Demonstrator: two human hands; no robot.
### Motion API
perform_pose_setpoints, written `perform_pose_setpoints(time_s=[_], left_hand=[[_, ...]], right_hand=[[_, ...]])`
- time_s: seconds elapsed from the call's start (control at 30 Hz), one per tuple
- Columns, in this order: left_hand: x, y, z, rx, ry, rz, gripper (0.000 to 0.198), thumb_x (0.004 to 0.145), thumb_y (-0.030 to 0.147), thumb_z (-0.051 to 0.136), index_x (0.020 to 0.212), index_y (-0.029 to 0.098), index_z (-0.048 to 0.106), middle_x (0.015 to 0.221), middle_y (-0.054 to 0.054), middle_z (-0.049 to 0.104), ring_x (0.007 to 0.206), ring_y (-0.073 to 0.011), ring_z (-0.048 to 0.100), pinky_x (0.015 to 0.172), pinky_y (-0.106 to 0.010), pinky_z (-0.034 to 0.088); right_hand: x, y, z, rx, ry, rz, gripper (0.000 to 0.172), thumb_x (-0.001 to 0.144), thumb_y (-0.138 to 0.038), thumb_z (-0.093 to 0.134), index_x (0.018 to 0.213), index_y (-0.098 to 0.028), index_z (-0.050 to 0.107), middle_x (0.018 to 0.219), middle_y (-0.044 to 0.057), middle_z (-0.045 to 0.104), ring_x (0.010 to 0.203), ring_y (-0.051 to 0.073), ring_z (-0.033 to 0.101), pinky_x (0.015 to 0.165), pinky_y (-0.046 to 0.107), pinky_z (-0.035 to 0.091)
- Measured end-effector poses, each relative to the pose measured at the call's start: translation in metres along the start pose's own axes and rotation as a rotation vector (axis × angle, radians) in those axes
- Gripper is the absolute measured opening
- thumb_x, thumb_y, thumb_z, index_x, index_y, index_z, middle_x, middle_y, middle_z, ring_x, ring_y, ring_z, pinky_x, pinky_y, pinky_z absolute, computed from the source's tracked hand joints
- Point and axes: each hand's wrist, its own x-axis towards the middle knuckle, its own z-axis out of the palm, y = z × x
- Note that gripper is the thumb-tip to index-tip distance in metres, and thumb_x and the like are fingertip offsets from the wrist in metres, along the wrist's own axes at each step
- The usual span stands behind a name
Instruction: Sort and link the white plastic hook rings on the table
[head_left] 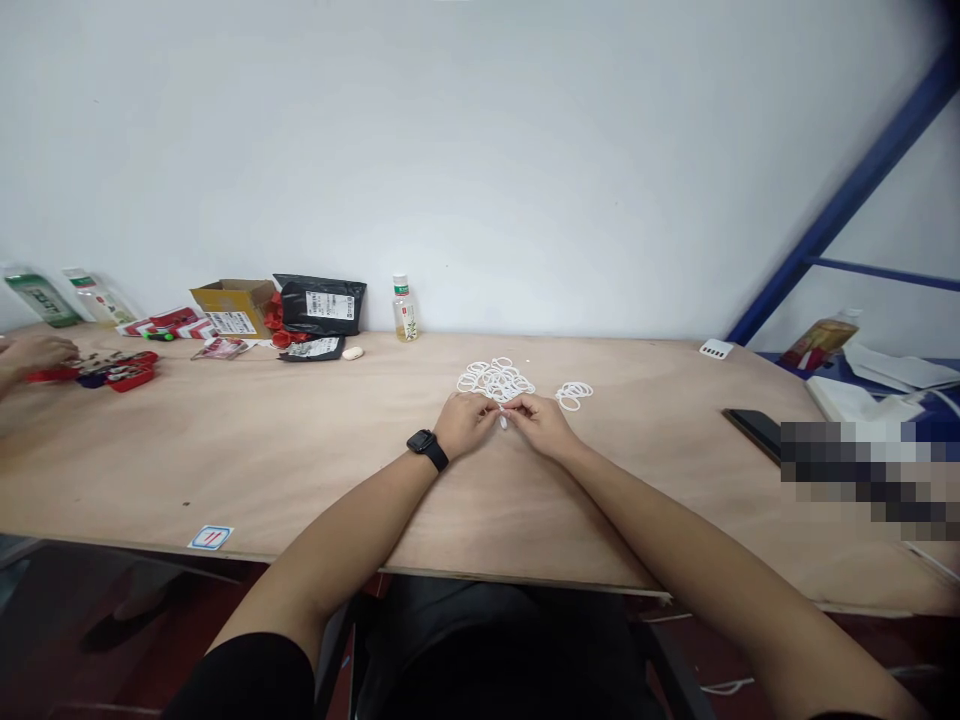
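Observation:
At the middle of the table, my left hand (466, 425) and my right hand (541, 425) meet fingertip to fingertip. Between them they pinch a white ring (503, 423) that looks like a hair tie; a small loop of it hangs below the fingers, and the rest is hidden by them. Just beyond the fingertips lies a loose pile of white rings (496, 379) of the same look. To the right of my right hand rests a smaller group of white rings (574, 394), overlapping one another.
Along the wall stand a small bottle (405, 315), a black parcel bag (322, 305) and an open cardboard box (236, 305). Another person's hand (37, 355) is at red trays (133, 372) on the far left. A phone (752, 432) and a white charger (716, 349) lie right.

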Motion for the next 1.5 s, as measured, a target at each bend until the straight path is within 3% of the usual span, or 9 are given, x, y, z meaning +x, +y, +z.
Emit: perform_pose_setpoints(time_s=[0.27,0.4,0.5,0.63,0.8,0.93,1.1,1.33,1.5], left_hand=[[0.001,0.003,0.001,0.030,-0.008,-0.035,0.026,0.094,0.035,0.048,0.090,0.021,0.069,0.089,-0.006,0.071,0.090,-0.0190,0.062,0.089,-0.034,0.041],[0.001,-0.006,0.004,0.112,0.006,-0.105,0.025,0.091,0.034,0.050,0.109,0.023,0.064,0.112,-0.007,0.067,0.108,-0.0238,0.056,0.093,-0.039,0.039],[0.000,-0.015,0.005,0.190,-0.052,-0.137,0.034,0.090,0.030,0.050,0.123,0.024,0.057,0.129,-0.007,0.060,0.119,-0.0271,0.050,0.098,-0.045,0.034],[0.002,-0.020,0.005,0.236,-0.171,-0.158,0.031,0.091,0.027,0.047,0.120,0.027,0.058,0.119,-0.007,0.067,0.116,-0.0268,0.053,0.100,-0.049,0.029],[0.006,-0.020,0.004,0.257,-0.110,-0.214,0.026,0.085,0.025,0.055,0.108,0.025,0.066,0.102,-0.008,0.072,0.104,-0.0278,0.060,0.096,-0.049,0.033],[0.008,-0.020,0.004,0.104,0.013,-0.199,0.031,0.085,0.024,0.057,0.115,0.023,0.066,0.099,-0.005,0.073,0.097,-0.0217,0.064,0.093,-0.038,0.042],[0.005,-0.016,0.008,-0.155,0.155,-0.125,0.026,0.086,0.031,0.061,0.108,0.022,0.070,0.090,-0.002,0.075,0.081,-0.0152,0.068,0.081,-0.027,0.051],[0.000,-0.004,0.011,-0.268,0.163,-0.044,0.022,0.088,0.032,0.060,0.105,0.023,0.070,0.093,-0.002,0.075,0.084,-0.0165,0.069,0.081,-0.029,0.053],[-0.002,-0.004,0.011,-0.338,0.128,-0.084,0.024,0.090,0.032,0.055,0.107,0.021,0.067,0.085,-0.002,0.075,0.077,-0.0147,0.068,0.072,-0.026,0.052]], right_hand=[[-0.001,0.000,0.001,-0.092,0.002,-0.043,0.016,0.089,-0.029,0.054,0.089,-0.020,0.067,0.081,0.003,0.071,0.073,0.017,0.064,0.068,0.028,0.047],[0.006,0.005,-0.006,-0.405,-0.055,-0.138,0.019,0.092,-0.023,0.048,0.094,-0.022,0.067,0.093,0.006,0.070,0.088,0.021,0.063,0.077,0.030,0.045],[0.011,0.018,-0.023,-0.688,-0.045,-0.040,0.021,0.092,-0.022,0.046,0.091,-0.021,0.067,0.093,0.009,0.069,0.086,0.024,0.062,0.071,0.032,0.042],[0.013,0.041,-0.048,-0.838,-0.003,0.179,0.022,0.090,-0.018,0.048,0.089,-0.021,0.069,0.092,0.010,0.067,0.078,0.024,0.062,0.066,0.033,0.040],[0.011,0.048,-0.054,-0.743,0.047,0.231,0.019,0.087,-0.022,0.054,0.097,-0.021,0.070,0.103,0.010,0.067,0.085,0.023,0.062,0.070,0.032,0.042],[0.010,0.027,-0.032,-0.506,0.065,0.066,0.019,0.087,-0.027,0.055,0.097,-0.020,0.070,0.098,0.007,0.069,0.091,0.022,0.063,0.078,0.032,0.046],[0.005,0.002,-0.006,-0.194,0.082,-0.046,0.022,0.086,-0.030,0.057,0.102,-0.021,0.069,0.098,0.006,0.071,0.081,0.019,0.064,0.073,0.032,0.049],[0.002,0.003,-0.003,-0.014,0.183,0.073,0.023,0.082,-0.037,0.061,0.091,-0.019,0.071,0.067,0.002,0.066,0.059,0.016,0.056,0.059,0.028,0.045],[0.001,0.004,-0.002,0.054,0.099,0.049,0.022,0.082,-0.037,0.060,0.090,-0.019,0.070,0.072,0.002,0.067,0.064,0.015,0.058,0.061,0.028,0.046]])
